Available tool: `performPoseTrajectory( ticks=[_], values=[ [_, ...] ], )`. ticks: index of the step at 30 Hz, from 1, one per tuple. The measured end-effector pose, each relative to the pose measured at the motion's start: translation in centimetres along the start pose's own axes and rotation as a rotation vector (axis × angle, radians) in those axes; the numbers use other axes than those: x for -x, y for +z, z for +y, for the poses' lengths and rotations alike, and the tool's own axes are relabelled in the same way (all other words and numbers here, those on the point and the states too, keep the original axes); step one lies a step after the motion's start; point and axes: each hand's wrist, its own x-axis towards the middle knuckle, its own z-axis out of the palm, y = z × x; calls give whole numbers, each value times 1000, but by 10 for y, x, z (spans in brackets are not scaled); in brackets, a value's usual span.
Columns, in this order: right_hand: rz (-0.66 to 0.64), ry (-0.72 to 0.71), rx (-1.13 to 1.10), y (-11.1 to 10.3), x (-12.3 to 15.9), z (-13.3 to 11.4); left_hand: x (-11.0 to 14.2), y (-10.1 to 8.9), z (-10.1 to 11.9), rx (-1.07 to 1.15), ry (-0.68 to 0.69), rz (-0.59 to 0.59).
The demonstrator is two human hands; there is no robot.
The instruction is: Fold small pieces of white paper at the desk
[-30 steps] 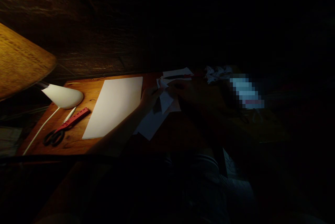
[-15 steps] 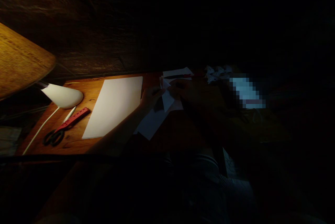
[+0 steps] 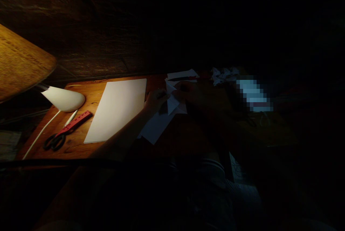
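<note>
Between my two hands is a folded piece of white paper (image 3: 173,102), with pointed corners and creases. My left hand (image 3: 156,98) grips it from the left, fingers closed at its edge. From the right, my right hand (image 3: 187,92) pinches its upper part; those fingers are very dark. Under and in front of the hands lies a loose white paper strip (image 3: 156,128). Just behind them, a dark, slim tool (image 3: 182,78) rests on another piece of white paper (image 3: 183,74).
At left, a stack of white paper (image 3: 118,110) lies on the wooden table (image 3: 78,150) under a lamp (image 3: 64,98). Scissors (image 3: 56,141) lie beside a red holed strip (image 3: 78,121). Several folded paper pieces (image 3: 223,75) sit back right, near a blurred-out bright screen (image 3: 254,94).
The folded paper between my hands has turned slightly, and more of its creased right side shows. Both hands stay in nearly the same place.
</note>
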Motion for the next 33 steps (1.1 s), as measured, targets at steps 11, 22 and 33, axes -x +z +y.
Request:
performPoseTrajectory(
  ticks=[11, 22, 33],
  values=[
    [-6, 10, -52, 0, 1, -3, -1, -2, -3, -83, -19, 17],
    [14, 37, 68, 1, -1, 4, 6, 1, 8, -253, 85, -137],
    [28, -17, 97, 0, -1, 4, 6, 2, 14, -252, 83, -133]
  ],
)
